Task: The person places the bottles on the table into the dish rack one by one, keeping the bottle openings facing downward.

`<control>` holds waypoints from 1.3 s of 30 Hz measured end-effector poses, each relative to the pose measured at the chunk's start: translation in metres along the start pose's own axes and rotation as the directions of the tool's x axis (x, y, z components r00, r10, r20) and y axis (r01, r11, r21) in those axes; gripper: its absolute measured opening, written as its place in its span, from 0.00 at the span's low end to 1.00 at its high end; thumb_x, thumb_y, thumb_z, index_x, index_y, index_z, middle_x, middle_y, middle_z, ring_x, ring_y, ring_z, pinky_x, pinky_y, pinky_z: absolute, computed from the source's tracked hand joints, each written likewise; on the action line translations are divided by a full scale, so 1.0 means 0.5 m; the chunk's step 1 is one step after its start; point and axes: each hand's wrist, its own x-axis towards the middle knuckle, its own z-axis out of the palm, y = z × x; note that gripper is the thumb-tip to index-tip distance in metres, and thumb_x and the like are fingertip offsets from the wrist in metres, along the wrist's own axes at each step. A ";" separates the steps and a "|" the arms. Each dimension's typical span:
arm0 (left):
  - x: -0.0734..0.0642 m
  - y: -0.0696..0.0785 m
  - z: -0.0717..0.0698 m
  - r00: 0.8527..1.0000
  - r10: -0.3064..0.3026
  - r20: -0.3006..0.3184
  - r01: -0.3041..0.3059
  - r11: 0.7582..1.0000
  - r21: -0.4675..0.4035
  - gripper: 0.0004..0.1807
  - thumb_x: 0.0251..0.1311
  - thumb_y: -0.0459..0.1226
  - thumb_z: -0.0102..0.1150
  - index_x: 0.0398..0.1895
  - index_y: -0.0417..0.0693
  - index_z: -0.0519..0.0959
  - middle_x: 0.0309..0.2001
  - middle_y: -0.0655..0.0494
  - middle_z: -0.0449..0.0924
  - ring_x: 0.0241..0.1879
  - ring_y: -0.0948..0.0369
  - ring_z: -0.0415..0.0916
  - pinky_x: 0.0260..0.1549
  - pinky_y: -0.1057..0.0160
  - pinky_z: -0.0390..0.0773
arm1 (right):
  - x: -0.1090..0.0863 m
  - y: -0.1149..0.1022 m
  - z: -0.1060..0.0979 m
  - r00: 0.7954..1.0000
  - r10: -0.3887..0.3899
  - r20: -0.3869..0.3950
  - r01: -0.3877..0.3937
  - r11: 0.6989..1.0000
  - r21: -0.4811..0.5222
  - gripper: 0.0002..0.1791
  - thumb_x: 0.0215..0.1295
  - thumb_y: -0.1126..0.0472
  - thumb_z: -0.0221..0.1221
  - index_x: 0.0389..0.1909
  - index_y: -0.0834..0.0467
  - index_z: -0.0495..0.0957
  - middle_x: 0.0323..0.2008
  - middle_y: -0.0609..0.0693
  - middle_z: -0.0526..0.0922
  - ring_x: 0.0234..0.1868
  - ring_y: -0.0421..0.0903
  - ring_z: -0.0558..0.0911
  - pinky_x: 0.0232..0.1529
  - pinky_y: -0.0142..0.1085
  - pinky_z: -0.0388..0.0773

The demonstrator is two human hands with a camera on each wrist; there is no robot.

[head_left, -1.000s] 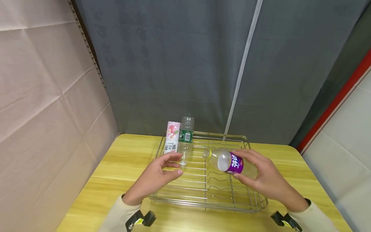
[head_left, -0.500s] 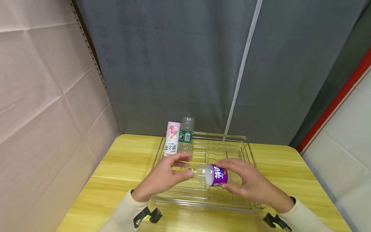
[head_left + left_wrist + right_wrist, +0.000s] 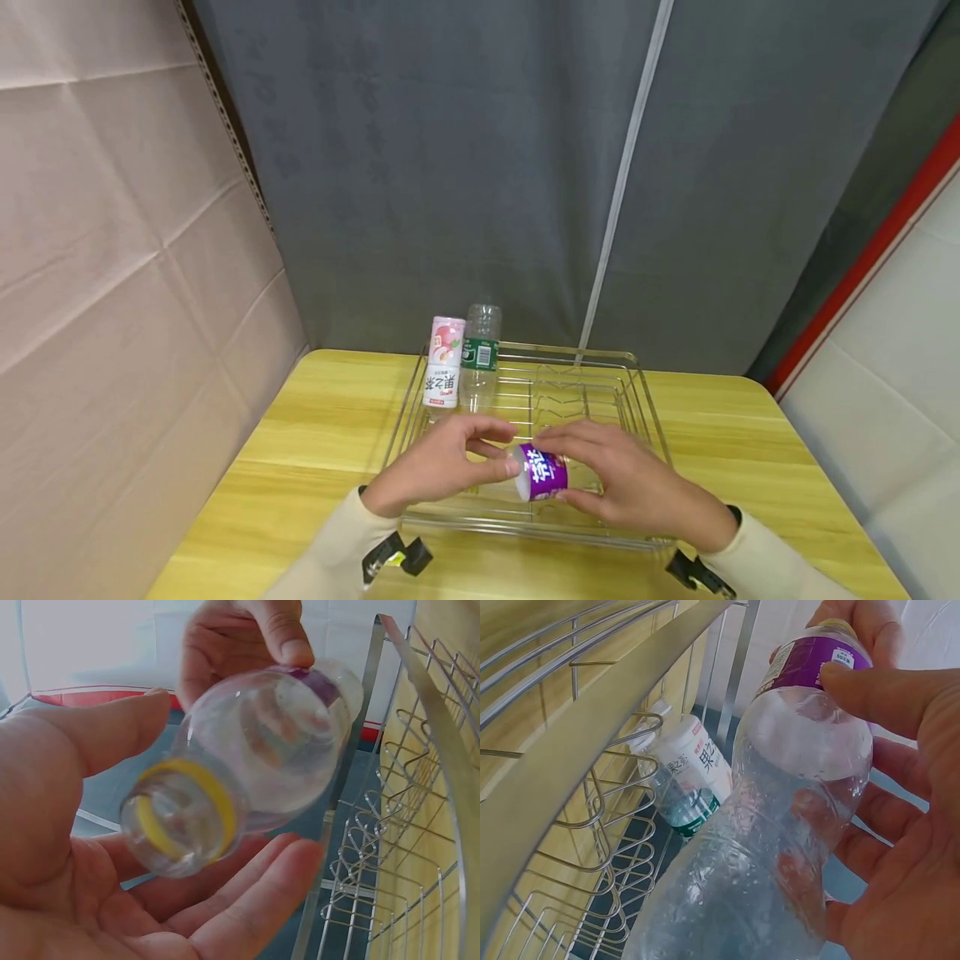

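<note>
My right hand grips a clear plastic bottle by its purple label, thumb on one side and fingers on the other. The bottle lies nearly level over the wire rack, its neck pointing left. Around that neck, which has a yellow ring and no cap, my left hand is spread. In the left wrist view its thumb stands apart from the plastic, with the fingers beneath. A pink-and-white bottle and a clear green-labelled bottle lie side by side at the rack's back left.
The wooden table carries the rack and extends past it on both sides. A grey curtain hangs behind its back edge. Pale cloth covers the left side, and a white panel with a red strip stands at right.
My right hand has brought the purple-labelled bottle left and toward me. My left hand has shifted right and slightly nearer, so the bottle's neck now lies within its spread fingers.
</note>
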 end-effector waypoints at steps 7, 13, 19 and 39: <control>0.007 -0.004 0.008 0.998 0.022 0.060 -0.019 0.999 -0.042 0.26 0.65 0.48 0.73 0.64 0.51 0.82 0.60 0.55 0.86 0.52 0.61 0.87 0.47 0.66 0.88 | 0.008 -0.001 0.004 0.998 -0.065 -0.020 0.064 0.997 -0.053 0.36 0.54 0.51 0.80 0.65 0.49 0.82 0.63 0.43 0.84 0.61 0.45 0.85 0.56 0.48 0.87; 0.008 -0.007 0.010 0.997 -0.002 0.081 0.008 0.997 -0.080 0.25 0.66 0.47 0.73 0.64 0.51 0.83 0.55 0.55 0.88 0.50 0.59 0.89 0.45 0.65 0.89 | 0.007 -0.001 0.009 0.994 -0.105 -0.041 0.101 0.990 -0.099 0.37 0.51 0.50 0.80 0.65 0.49 0.82 0.63 0.44 0.84 0.61 0.45 0.84 0.57 0.50 0.86; 0.007 -0.011 0.012 0.996 -0.009 0.087 0.015 0.997 -0.072 0.27 0.67 0.46 0.72 0.66 0.47 0.81 0.56 0.52 0.88 0.50 0.58 0.89 0.44 0.65 0.89 | 0.007 -0.001 0.011 0.995 -0.099 -0.024 0.097 0.991 -0.088 0.38 0.52 0.50 0.80 0.66 0.48 0.81 0.64 0.44 0.84 0.62 0.45 0.84 0.58 0.50 0.86; 0.000 -0.020 0.011 0.999 -0.023 0.049 0.033 0.976 -0.214 0.26 0.68 0.43 0.71 0.67 0.45 0.80 0.57 0.46 0.86 0.50 0.55 0.89 0.48 0.54 0.91 | 0.020 0.003 0.006 0.986 -0.138 -0.091 0.129 0.987 -0.090 0.37 0.49 0.55 0.83 0.63 0.50 0.83 0.62 0.46 0.85 0.60 0.46 0.85 0.57 0.46 0.88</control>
